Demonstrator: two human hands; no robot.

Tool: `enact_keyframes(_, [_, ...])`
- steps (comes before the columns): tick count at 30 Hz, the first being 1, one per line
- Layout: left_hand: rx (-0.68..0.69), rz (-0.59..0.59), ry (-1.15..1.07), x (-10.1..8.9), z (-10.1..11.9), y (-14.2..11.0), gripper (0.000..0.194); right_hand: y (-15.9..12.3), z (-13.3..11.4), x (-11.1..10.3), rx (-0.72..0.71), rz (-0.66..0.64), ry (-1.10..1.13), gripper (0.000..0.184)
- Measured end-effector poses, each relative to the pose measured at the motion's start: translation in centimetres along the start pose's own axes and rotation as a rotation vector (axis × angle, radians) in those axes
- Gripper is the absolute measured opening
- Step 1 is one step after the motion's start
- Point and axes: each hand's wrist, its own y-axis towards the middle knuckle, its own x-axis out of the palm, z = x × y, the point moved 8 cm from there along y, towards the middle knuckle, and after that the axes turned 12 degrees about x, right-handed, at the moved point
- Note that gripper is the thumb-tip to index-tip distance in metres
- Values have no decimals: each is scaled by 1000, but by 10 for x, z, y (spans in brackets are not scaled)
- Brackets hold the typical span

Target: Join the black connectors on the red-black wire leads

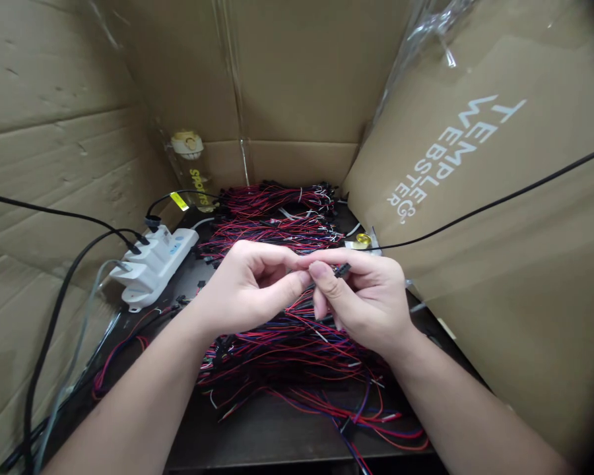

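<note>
My left hand (247,287) and my right hand (363,300) meet fingertip to fingertip above a dark table (277,432). Between the fingers of my right hand sits a small black connector (342,269), with thin wires trailing down from it. My left hand pinches the same wire piece at its thumb and forefinger. Under both hands lies a loose pile of red, blue and black wires (297,349). Farther back lie tidier bundles of the same wires (277,214).
A white power strip (154,264) with black cables plugged in sits at the left. Cardboard walls enclose the table, with a printed box (475,218) at the right. A clear bottle (194,171) stands at the back left. A small yellow item (362,240) lies by the box.
</note>
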Motion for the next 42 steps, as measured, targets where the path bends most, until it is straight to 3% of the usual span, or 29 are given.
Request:
enact_keyframes(7, [-50, 108, -137, -10, -4, 0, 16, -6, 0, 1, 11, -40, -95, 32])
enact_keyframes(11, [-125, 128, -191, -12, -10, -3, 18, -7, 0, 1, -29, -19, -124, 24])
enact_keyframes(17, [-130, 107, -247, -6, -9, -2, 12, -8, -8, -1, -102, 51, -113, 10])
enact_keyframes(42, [-64, 113, -53, -7, 1, -2, 22, -17, -17, -5, -270, 284, -374, 7])
